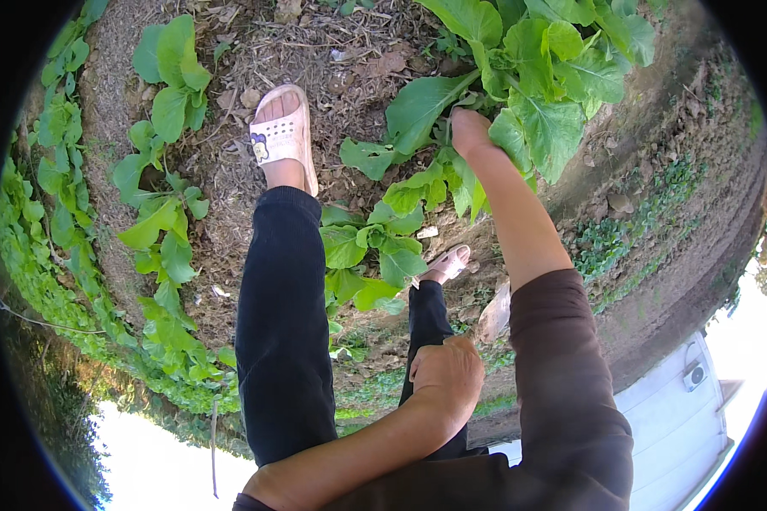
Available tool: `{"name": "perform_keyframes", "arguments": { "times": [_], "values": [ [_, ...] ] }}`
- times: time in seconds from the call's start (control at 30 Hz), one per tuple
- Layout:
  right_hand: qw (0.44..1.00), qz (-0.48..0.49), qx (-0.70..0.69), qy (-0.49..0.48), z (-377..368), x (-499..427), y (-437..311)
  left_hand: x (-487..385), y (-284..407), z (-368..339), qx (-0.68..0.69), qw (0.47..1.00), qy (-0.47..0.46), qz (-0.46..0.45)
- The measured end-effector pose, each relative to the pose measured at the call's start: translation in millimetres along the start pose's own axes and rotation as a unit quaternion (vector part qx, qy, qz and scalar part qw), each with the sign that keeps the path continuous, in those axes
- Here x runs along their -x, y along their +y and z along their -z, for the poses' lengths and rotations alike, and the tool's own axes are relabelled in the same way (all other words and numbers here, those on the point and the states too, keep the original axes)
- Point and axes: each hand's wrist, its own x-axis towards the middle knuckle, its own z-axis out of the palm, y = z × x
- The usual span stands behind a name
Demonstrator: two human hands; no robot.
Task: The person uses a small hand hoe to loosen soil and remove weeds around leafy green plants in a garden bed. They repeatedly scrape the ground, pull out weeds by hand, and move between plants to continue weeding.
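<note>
My right hand [470,131] reaches in among the lower stems of a large leafy green plant [537,70]. Leaves hide its fingertips, so whether they grip a stem does not show. My left hand [449,367] is bent inward with curled fingers, over my dark trouser leg [429,319]. Its palm faces away, and anything inside it is hidden. Just beyond that hand is a pale, whitish object [495,313], too unclear to name. A smaller leafy plant [380,246] grows between my feet, below the large one.
One foot in a pale slide sandal [284,134] stands on soil strewn with dry straw [217,160]. The other sandal [450,263] is across the plants. More leafy greens [172,217] line the left. Low seedlings [607,249] grow at right, before a white building [671,415].
</note>
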Motion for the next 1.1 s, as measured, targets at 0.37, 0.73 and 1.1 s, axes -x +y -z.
{"name": "perform_keyframes", "arguments": {
  "times": [0.37,0.73,1.1],
  "values": [
    [0.980,-0.003,0.149,0.132,28.1,-2.6,69.1,-4.2,2.4,0.0,0.042,0.999,-0.012,-0.014],
    [0.989,0.014,0.140,-0.043,49.7,52.3,47.9,-3.7,0.5,22.0,-0.001,0.999,-0.051,-0.002],
    [0.974,0.125,-0.133,0.135,171.8,111.6,22.2,-1.4,-2.7,35.9,0.030,0.999,-0.007,-0.013]
  ]
}}
